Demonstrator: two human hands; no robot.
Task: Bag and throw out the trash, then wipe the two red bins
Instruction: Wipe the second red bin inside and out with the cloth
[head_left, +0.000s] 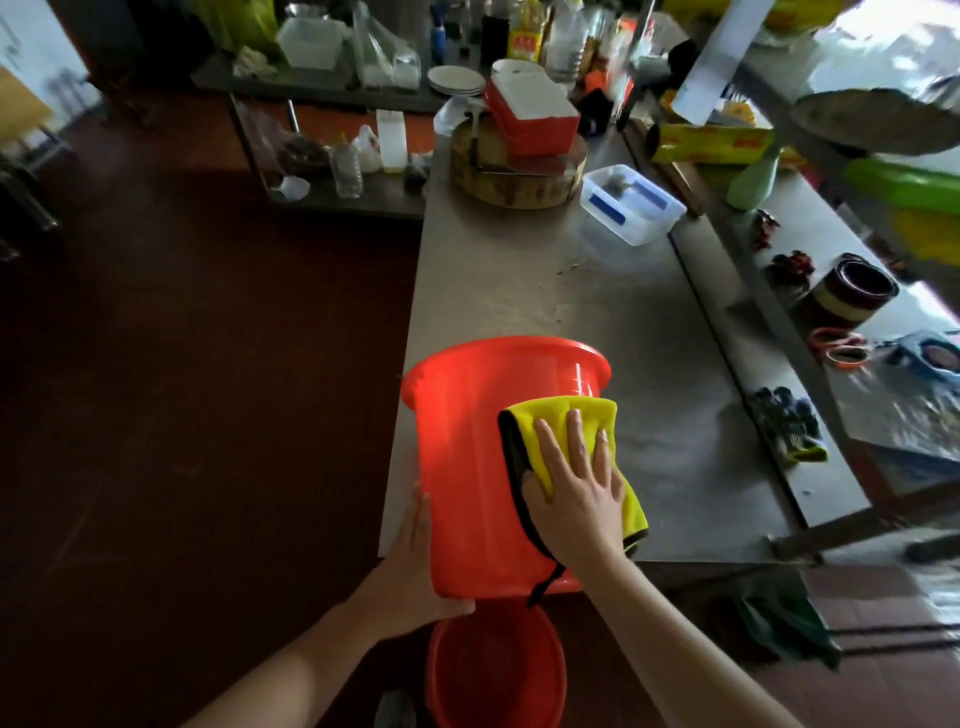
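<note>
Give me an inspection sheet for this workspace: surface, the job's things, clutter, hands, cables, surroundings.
Surface: grey metal table, a few small specks on it.
Job's things: red plastic bin lies on its side at the table's near edge, mouth facing away; yellow cloth with black edging lies on its wall; second red plastic bin stands upright on the floor below.
Clutter: clear plastic tub, round wooden chopping block, orange-handled scissors, dark gloves.
Hands: right hand presses flat on the cloth; left hand braces the bin's near end.
Cables: nothing seen.
Surroundings: dark red floor; cluttered back table.
</note>
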